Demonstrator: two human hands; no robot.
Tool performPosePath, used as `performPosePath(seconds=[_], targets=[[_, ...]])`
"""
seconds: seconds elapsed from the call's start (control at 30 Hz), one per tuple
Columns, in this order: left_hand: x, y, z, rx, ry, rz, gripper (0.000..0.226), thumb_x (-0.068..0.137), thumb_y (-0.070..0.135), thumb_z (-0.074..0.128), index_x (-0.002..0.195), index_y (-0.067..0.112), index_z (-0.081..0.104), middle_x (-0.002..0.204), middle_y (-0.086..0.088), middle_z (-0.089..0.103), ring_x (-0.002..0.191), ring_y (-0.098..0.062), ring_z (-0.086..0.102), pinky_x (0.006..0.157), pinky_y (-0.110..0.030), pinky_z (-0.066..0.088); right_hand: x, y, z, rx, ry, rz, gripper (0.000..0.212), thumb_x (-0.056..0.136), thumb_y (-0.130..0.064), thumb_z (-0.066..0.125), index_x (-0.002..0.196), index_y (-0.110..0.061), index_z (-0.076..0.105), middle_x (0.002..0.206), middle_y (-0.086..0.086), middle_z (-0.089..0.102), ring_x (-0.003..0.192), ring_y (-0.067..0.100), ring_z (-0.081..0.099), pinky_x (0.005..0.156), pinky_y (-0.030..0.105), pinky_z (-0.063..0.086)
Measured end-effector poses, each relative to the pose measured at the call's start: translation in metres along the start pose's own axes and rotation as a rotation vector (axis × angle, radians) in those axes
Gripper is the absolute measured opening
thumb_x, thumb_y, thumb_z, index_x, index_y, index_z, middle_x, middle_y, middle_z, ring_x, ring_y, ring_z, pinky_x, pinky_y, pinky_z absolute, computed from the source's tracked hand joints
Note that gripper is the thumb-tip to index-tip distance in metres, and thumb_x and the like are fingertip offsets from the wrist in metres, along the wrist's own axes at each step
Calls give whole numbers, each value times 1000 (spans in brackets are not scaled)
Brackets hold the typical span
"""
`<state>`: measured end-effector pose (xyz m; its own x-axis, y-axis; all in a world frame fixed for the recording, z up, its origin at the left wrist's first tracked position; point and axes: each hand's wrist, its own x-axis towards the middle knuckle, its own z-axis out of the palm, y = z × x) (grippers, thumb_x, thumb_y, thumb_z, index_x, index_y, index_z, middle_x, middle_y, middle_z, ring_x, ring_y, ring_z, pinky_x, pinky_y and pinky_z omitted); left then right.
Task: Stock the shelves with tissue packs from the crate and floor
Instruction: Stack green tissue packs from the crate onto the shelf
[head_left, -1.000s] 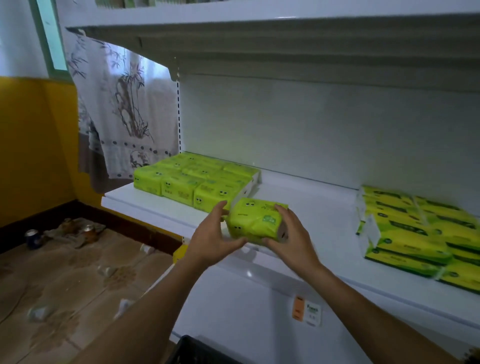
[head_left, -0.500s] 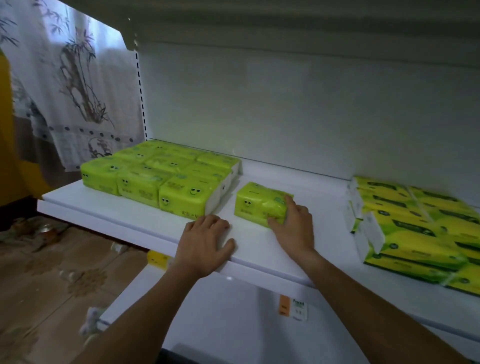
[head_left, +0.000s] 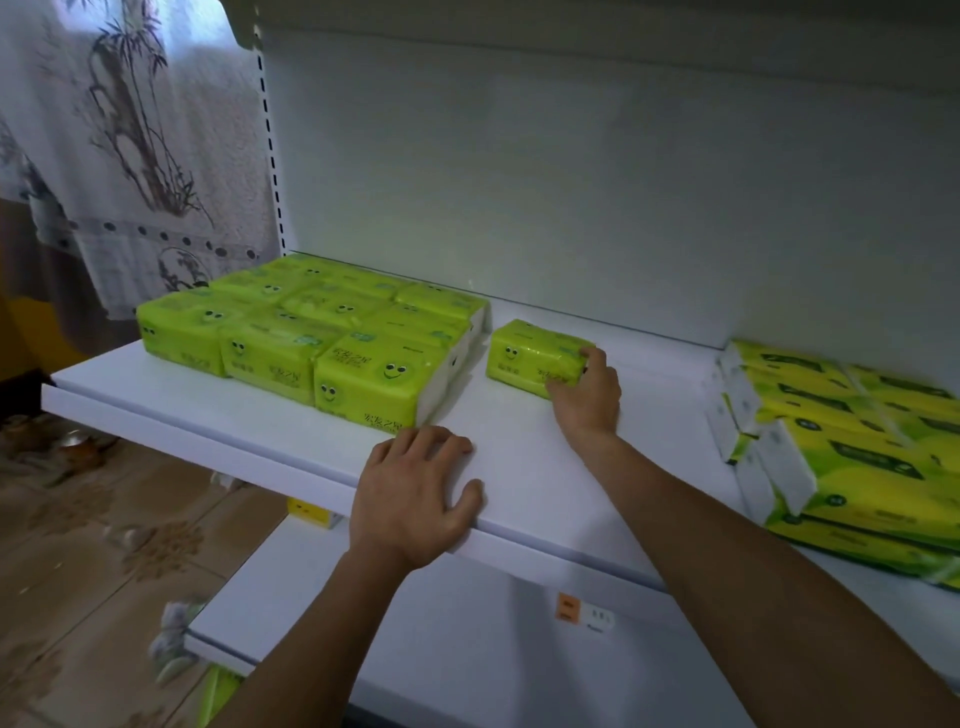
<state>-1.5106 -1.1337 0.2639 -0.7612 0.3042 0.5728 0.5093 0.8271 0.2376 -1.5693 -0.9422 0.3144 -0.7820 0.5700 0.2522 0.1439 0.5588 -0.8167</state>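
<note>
The left hand (head_left: 415, 493) lay flat on the front edge of the white shelf (head_left: 519, 447), palm down, its fingers relaxed and slightly spread, holding nothing. The right hand (head_left: 587, 402) reached further in and gripped the right end of a single green tissue pack (head_left: 532, 353), fingers curled over its top and thumb against its near side. That pack sat on the shelf, apart from a block of green packs (head_left: 311, 332) to its left, with a bare strip of shelf between them. Well to the right stood a stack of yellow-green packs (head_left: 852, 452), some tilted. A lower shelf (head_left: 415, 654) showed beneath, with a price tag (head_left: 582, 613) on the upper shelf's front. A patterned curtain (head_left: 130, 145) hung at the left above the tiled floor (head_left: 78, 561).
</note>
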Motion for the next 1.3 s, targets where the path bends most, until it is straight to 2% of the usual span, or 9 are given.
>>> performPosePath(seconds=[0.13, 0.27, 0.43, 0.63, 0.7, 0.8, 0.9, 1.1, 1.3], targets=[[-1, 0, 1, 1, 32, -7, 38, 73, 46, 42, 96, 26, 65, 95, 8, 64, 86, -19, 58, 73, -30, 45, 5, -4, 15, 141, -67, -28, 66, 81, -5, 57, 142, -21, 36, 129, 16, 52, 117, 32, 53, 98, 33, 42], [-1, 0, 0, 0, 25, -16, 39, 72, 45, 41, 95, 25, 66, 95, 8, 64, 86, -19, 59, 73, -31, 46, 11, -1, 25, -87, -170, -174, 59, 85, -6, 54, 141, -20, 41, 134, 16, 43, 123, 30, 45, 99, 27, 34], [-1, 1, -1, 5, 9, -29, 39, 72, 44, 40, 96, 25, 64, 95, 8, 64, 86, -19, 58, 73, -29, 44, 17, -4, 35, -202, -176, -123, 66, 86, -17, 54, 146, -23, 29, 135, 16, 32, 126, 31, 35, 104, 27, 29], [-1, 2, 1, 2, 32, -35, 38, 70, 42, 40, 93, 25, 64, 93, 8, 64, 83, -19, 58, 73, -28, 36, 16, -2, 34, 15, -178, -94, 74, 84, -16, 57, 148, -23, 21, 147, 12, 30, 133, 27, 35, 108, 33, 33], [-1, 3, 1, 3, 31, -45, 38, 70, 43, 40, 93, 26, 64, 92, 9, 63, 83, -18, 58, 73, -27, 37, 16, -1, 33, 57, -167, -91, 66, 85, -13, 56, 145, -20, 30, 147, 9, 31, 133, 25, 35, 105, 26, 31], [-1, 2, 0, 5, 33, -43, 38, 70, 43, 40, 93, 26, 65, 92, 9, 63, 82, -18, 58, 72, -27, 37, 16, 0, 34, 21, -148, -107, 41, 84, -11, 55, 125, -15, 57, 135, 10, 41, 122, 26, 46, 86, 15, 32], [-1, 2, 1, 5, 27, -39, 39, 70, 43, 40, 93, 25, 65, 92, 8, 64, 82, -19, 58, 73, -27, 40, 19, 2, 37, -20, -179, -100, 40, 84, -12, 55, 124, -16, 58, 134, 12, 40, 121, 27, 45, 93, 21, 36], [0, 2, 1, 7, 29, -30, 40, 70, 43, 40, 94, 24, 66, 93, 7, 65, 81, -19, 59, 72, -28, 45, 19, 2, 40, -144, -277, -118, 58, 84, -17, 53, 140, -25, 41, 145, 10, 28, 133, 27, 32, 109, 36, 33], [-1, 0, 2, 15, 34, -14, 40, 70, 43, 39, 95, 25, 65, 93, 7, 64, 83, -19, 59, 72, -29, 45, 14, 1, 31, -27, -282, -83, 59, 85, -15, 52, 142, -24, 38, 151, 8, 25, 136, 25, 31, 106, 31, 35]])
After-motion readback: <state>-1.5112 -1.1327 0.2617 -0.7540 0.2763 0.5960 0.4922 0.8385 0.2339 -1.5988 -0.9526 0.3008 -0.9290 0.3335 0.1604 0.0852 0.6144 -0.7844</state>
